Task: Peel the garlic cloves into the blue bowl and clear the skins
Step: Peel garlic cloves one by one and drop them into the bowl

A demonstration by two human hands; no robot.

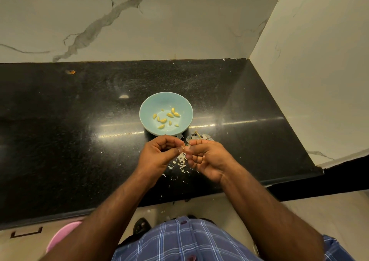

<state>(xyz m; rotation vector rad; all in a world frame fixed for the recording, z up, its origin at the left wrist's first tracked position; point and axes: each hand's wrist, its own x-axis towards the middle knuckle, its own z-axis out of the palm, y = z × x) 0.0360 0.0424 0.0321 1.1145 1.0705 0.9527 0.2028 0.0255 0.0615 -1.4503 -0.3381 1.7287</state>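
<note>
Papery skins [180, 162] litter the black surface [79, 141] near the blue bowl [149, 109] of peeled cloves [166, 118], while left hand [159, 154] and right hand [207, 159] pinch a garlic clove [185, 146], whose flakes could drift into the bowl.

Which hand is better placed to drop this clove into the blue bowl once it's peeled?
Probably the left hand: it sits directly below the blue bowl, while the right hand is off to the side. Both pinch the clove.
</note>
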